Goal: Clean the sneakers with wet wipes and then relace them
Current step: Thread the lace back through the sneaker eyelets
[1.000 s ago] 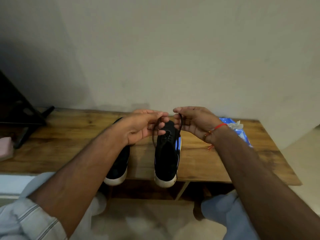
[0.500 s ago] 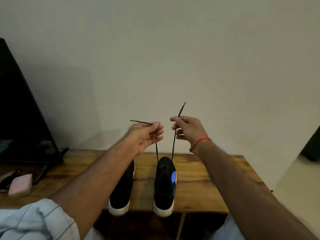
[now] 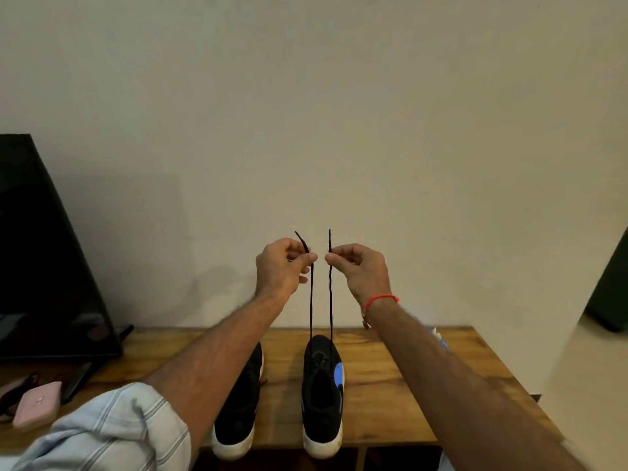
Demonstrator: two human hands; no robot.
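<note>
The left hand (image 3: 282, 266) and right hand (image 3: 360, 270) are each pinching one end of the black lace (image 3: 330, 300), holding both strands taut above the right sneaker (image 3: 323, 396), which is standing beside the left sneaker (image 3: 241, 413) on the wooden worktop (image 3: 390, 385).

Two sneakers: one (image 3: 238, 413) at six o'clock, one (image 3: 323, 396) just right of it. One lace (image 3: 330, 294), two ends raised. One pink case (image 3: 36, 407) at eight o'clock.
</note>
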